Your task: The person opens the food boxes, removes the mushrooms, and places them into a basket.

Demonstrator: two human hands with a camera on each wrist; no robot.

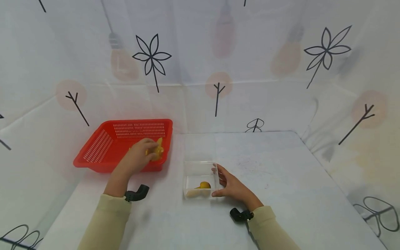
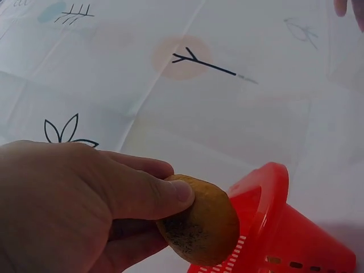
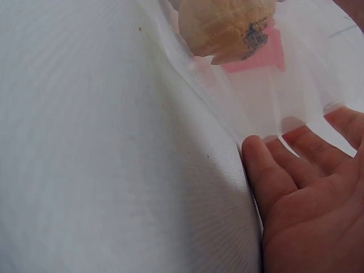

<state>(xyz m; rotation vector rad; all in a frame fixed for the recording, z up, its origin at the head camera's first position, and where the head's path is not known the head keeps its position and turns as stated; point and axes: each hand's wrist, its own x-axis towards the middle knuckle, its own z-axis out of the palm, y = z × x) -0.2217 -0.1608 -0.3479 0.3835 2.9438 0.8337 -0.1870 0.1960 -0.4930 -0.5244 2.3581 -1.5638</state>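
Observation:
My left hand (image 1: 141, 152) reaches into the right side of the red basket (image 1: 168, 139), beside some yellow pieces (image 1: 159, 150) partly hidden by its fingers. In the left wrist view, the thumb and fingers pinch a rounded yellow-brown fruit (image 2: 206, 223) with a dark speckled patch. A clear plastic box (image 1: 200, 163) stands on the table to the right of the basket. Its right side is held by my right hand (image 1: 232, 187), thumb at the front corner and fingers farther back. Inside the box lies a yellow round fruit (image 1: 205, 185), showing through the wall as a brownish fruit (image 3: 227, 25) with a dark patch.
The white table (image 1: 275, 180) ends at the back against a pale cloth (image 1: 193, 104) printed with plant and bulb drawings. More of this cloth hangs at both sides. The basket's perforated walls slope up to a wide rim at the back left.

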